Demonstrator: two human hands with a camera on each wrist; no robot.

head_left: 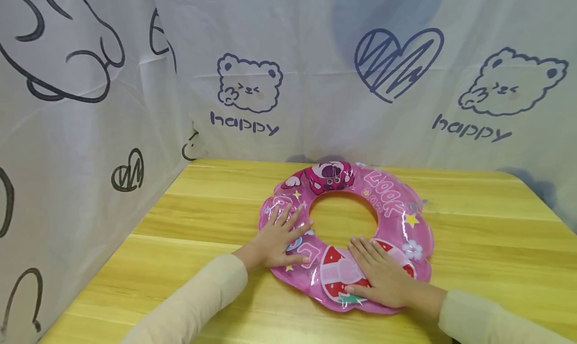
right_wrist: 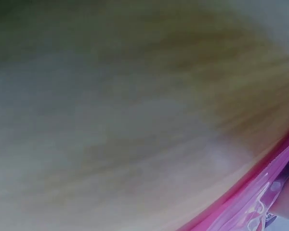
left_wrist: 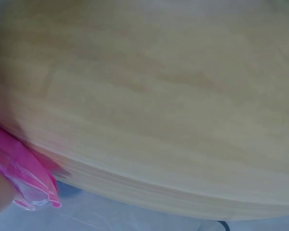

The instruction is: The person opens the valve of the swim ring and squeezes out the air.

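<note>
A pink inflatable swim ring [head_left: 405, 234] with a bear, stars, flowers and strawberry prints lies flat on the wooden table. My left hand [head_left: 275, 239] rests on its left side, fingers spread out. On the strawberry print at the near right part, my right hand [head_left: 383, 276] lies with straight fingers reaching toward the ring's hole. In the left wrist view, a pink edge of the swim ring [left_wrist: 31, 166] shows at the lower left beside a sliver of the hand. The right wrist view catches another edge of the swim ring [right_wrist: 245, 202], blurred, at the lower right.
The yellow wood-grain table [head_left: 194, 219] extends around the ring on all sides. White cloth [head_left: 324, 98] with drawn bears, hearts and the word "happy" hangs behind the table. More printed cloth [head_left: 81, 148] hangs along the left side.
</note>
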